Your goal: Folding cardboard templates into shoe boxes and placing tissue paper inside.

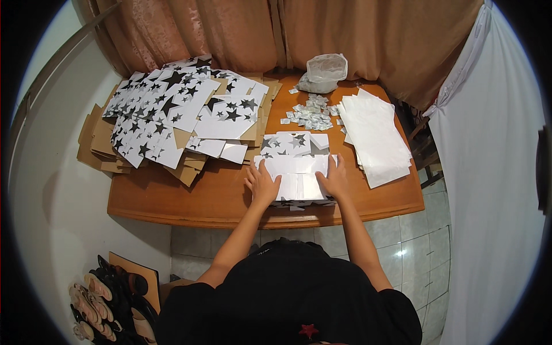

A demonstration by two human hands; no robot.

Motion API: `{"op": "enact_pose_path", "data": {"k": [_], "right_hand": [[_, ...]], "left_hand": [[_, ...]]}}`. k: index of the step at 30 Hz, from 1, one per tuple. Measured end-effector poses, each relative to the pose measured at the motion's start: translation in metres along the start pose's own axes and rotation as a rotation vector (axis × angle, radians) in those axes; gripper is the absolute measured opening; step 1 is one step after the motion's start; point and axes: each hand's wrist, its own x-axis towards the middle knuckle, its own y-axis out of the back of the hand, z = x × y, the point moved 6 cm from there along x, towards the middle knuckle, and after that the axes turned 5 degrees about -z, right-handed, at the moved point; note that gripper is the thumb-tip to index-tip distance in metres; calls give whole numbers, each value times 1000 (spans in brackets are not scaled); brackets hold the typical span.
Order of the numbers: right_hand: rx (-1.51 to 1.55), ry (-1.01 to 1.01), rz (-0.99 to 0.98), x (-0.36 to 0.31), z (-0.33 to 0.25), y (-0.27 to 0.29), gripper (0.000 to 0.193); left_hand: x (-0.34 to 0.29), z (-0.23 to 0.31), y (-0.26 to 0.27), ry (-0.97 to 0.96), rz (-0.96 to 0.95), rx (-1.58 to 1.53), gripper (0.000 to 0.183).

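Observation:
A white cardboard box (297, 168) with black and grey stars sits near the front edge of the table, its plain white panels facing up. My left hand (264, 185) grips its left side, thumb bent inward over the top. On the opposite side my right hand (335, 177) holds the box, with its thumb on the white panel and the fingers along the edge. Beyond it, a star-printed flap (286, 144) stands out toward the far side. The box's underside is hidden.
Flat star-printed cardboard sheets (167, 106) are heaped at the left, some overhanging the table (184, 201). Behind the box lie small square sachets (313, 115) beside a clear plastic bag (326, 72). White paper sheets (376, 138) are stacked right. Shoes (95, 305) stand lower left.

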Motion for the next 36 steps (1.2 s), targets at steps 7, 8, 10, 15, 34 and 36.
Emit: {"op": "enact_pose_path", "data": {"k": [7, 8, 10, 15, 34, 36], "right_hand": [[-229, -120, -8, -7, -12, -2, 83], [-295, -143, -1, -8, -13, -2, 85], [-325, -159, -9, -8, -17, -4, 84], [-334, -169, -34, -10, -19, 1, 84], [140, -134, 262, -29, 33, 58, 66], [197, -147, 302, -31, 35, 69, 68]], "left_hand": [[3, 6, 3, 131, -72, -26, 83], [3, 6, 2, 134, -72, 6, 82], [2, 6, 1, 140, -69, 37, 82], [-4, 7, 12, 67, 27, 10, 80], [-51, 0, 17, 72, -349, -1070, 77], [-54, 31, 36, -91, -228, -1097, 79]]}}
